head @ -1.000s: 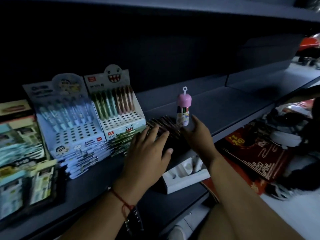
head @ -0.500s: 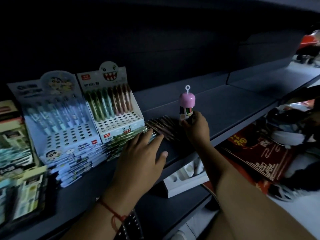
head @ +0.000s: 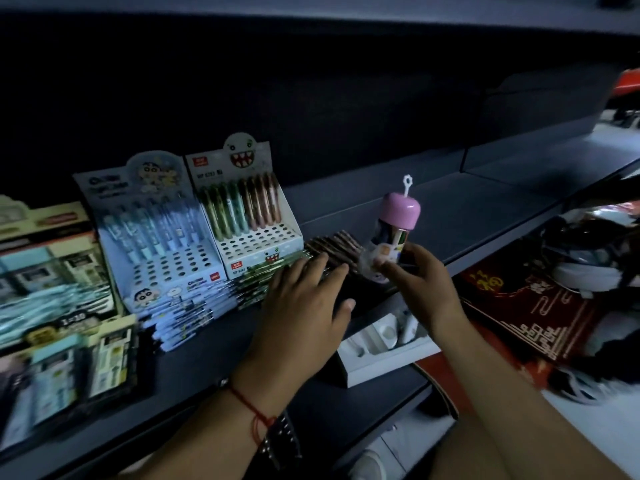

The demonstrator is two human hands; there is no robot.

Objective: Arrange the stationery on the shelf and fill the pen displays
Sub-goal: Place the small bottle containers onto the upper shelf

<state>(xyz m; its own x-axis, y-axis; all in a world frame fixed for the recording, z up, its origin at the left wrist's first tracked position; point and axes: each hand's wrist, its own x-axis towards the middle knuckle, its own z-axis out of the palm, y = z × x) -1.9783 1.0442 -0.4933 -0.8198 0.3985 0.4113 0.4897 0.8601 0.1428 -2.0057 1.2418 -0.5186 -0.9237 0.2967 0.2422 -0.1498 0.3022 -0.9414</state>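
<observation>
the right hand point(head: 420, 284) pinches the lower body of a pink-capped bottle point(head: 394, 225), holding it tilted just above the shelf point(head: 450, 216) near its front edge. the left hand point(head: 304, 306) lies flat, fingers spread, on dark pen packs point(head: 332, 245) beside the green pen display point(head: 247, 209).

A dark grey shelf point(head: 450, 216) runs from lower left to upper right. Near its back edge stand two tiered pen displays side by side: a blue one point(head: 156, 233) and, just to its right, a white one point(head: 249, 216), both partly filled. Loose pens lie in rows point(head: 194, 306) against their fronts, toward the front edge. Brown pens point(head: 332, 245) lie flat right of the white display. Packaged stationery point(head: 52, 289) covers the left end.
</observation>
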